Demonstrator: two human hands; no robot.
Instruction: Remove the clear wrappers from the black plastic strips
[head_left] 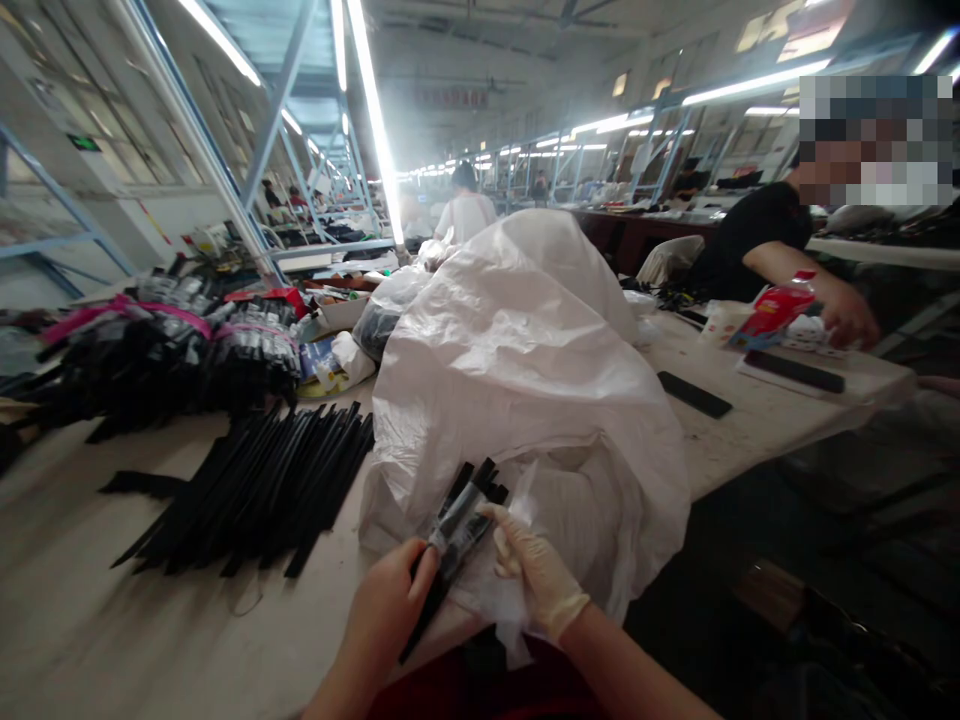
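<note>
Bundle (pixel 452 530) of black strips, part-wrapped in clear film (pixel 466 502), tilted before a white sack (pixel 517 340); left hand (pixel 394 590), bare, closed round its lower part. Right hand (pixel 536 568), gloved, fingers curled beside the bundle; whether gripping anything, cannot tell. Loose strips (pixel 259 490), spread on the table (pixel 187 640), left of the sack.

One head-worn camera looked forward and down from near the hands (pixel 544 580), which sat at six o'clock, across the desk (pixel 75 590) toward twelve o'clock.
</note>
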